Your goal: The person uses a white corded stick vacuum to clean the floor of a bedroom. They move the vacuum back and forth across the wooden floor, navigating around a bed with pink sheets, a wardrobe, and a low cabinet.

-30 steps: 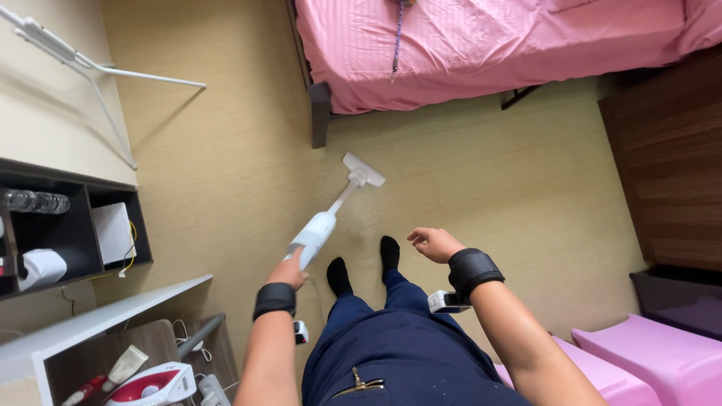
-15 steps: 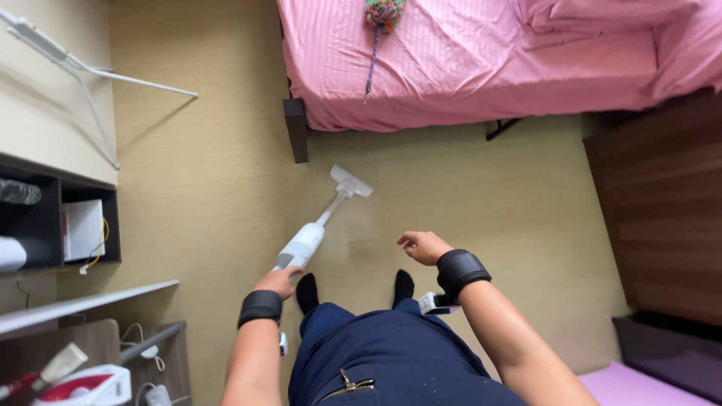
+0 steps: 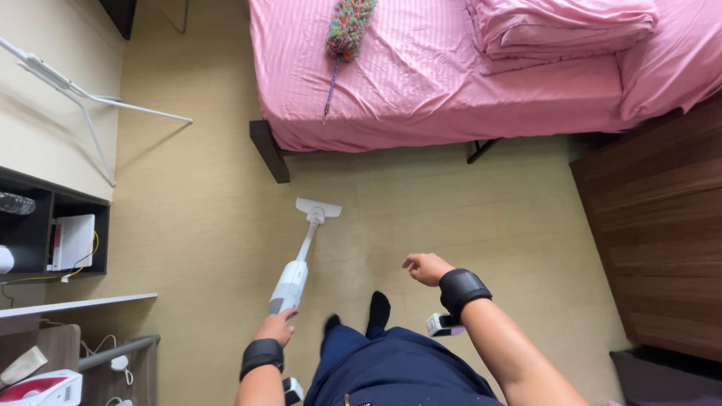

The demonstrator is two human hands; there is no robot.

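Pale wood-look flooring fills the bedroom, seen from above the person's own dark-trousered legs and socked feet. Nearest the camera, the left hand wears a black wrist strap, and its fingers are wrapped around the handle end of a white stick vacuum. The right hand, strapped the same way, hangs free over the floor with its fingers loosely curled around nothing. From the left hand the vacuum slants forward, its flat floor head resting on the flooring near the dark corner leg of the bed, still short of the bed's edge. Judging by this position, the open strip in front of the bed is the part being worked, and the floor looks even and free of visible litter; how much has been covered cannot be told, since no trace of passes shows. Further off, the bed in pink sheets carries a multicoloured duster and a folded pink blanket, both lying untouched
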